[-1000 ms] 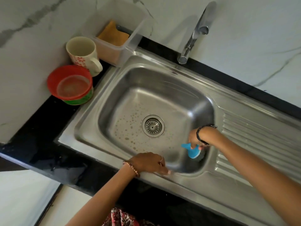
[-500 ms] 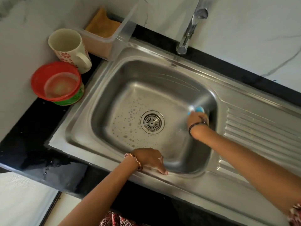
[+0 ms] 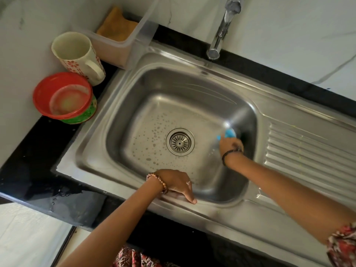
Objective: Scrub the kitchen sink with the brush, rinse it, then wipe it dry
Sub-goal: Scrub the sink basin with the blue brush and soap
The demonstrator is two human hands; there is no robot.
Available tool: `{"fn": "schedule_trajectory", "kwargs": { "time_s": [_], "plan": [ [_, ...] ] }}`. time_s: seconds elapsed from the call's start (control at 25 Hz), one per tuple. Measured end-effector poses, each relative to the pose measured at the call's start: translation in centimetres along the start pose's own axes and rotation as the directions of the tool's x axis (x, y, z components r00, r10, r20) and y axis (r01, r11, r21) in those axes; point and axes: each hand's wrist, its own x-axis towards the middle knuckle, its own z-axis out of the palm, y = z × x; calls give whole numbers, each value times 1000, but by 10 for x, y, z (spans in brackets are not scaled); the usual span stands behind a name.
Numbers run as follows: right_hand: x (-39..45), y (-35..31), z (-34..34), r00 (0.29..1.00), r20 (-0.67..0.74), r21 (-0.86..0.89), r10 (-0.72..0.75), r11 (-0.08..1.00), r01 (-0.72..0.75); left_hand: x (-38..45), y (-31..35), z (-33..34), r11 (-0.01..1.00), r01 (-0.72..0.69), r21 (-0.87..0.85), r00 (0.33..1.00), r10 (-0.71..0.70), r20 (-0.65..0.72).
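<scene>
Blue brush (image 3: 229, 133) — right hand (image 3: 230, 144) grips it inside sink (image 3: 217, 76).

Brush (image 3: 229, 133): motion-blurred, mostly hidden behind right hand (image 3: 230, 144), centre right. Faucet (image 3: 223, 26): top cut off at upper edge. Sleeve (image 3: 343, 245): cropped, lower right.

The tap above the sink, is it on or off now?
Off, as far as it shows: no stream falls from the tap into the sink; only droplets lie around the drain.
</scene>
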Motion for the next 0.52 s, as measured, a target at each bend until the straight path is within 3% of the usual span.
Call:
{"fn": "schedule_trajectory", "kwargs": {
  "time_s": [0.12,0.2,0.24,0.32,0.36,0.4,0.52],
  "plan": [
    [-5,-23,36,973,86,40,-213,977,210,0,0,-1,1000,11,-4,1000,-11,-10],
    [3,-5,12,921,369,155,-128,985,75,-1,1,-1,1000,25,0,1000,-25,-16],
    [16,10,3,916,390,209,-96,978,14,-1,1,-1,1000,28,6,999,-28,-19],
    [30,31,-9,984,176,257,-16,966,-30,-2,1,-1,999,35,9,999,-35,-16],
    [28,30,-8,998,60,197,22,980,-33,-2,1,-1,999,41,7,999,-41,-14],
    [19,22,-3,999,28,218,23,976,-28,-2,1,-2,999,46,5,999,-46,-13],
    [-11,-13,32,947,271,475,-173,880,25,-4,3,0,999,53,4,998,-53,-26]
  ]
}}
